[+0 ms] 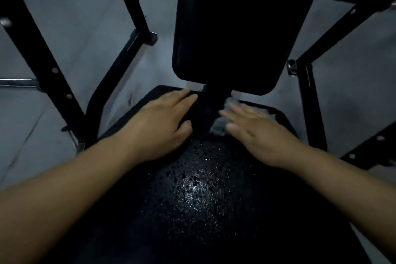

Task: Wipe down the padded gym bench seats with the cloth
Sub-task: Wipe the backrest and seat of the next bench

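Observation:
A black padded bench seat [199, 199] fills the lower middle of the view, its surface beaded with water droplets. Beyond it rises the black padded backrest [233, 28]. My left hand [162, 122] rests flat on the far left part of the seat, fingers straight and reaching the gap below the backrest. My right hand [255, 128], blurred, presses with straight fingers on a pale grey cloth [220, 124] lying at the far right part of the seat. Most of the cloth is hidden under that hand.
Black steel frame bars [32, 40] slant on the left, and matching frame bars [308, 96] stand on the right of the bench. Grey tiled floor [81, 17] lies around and beneath the frame.

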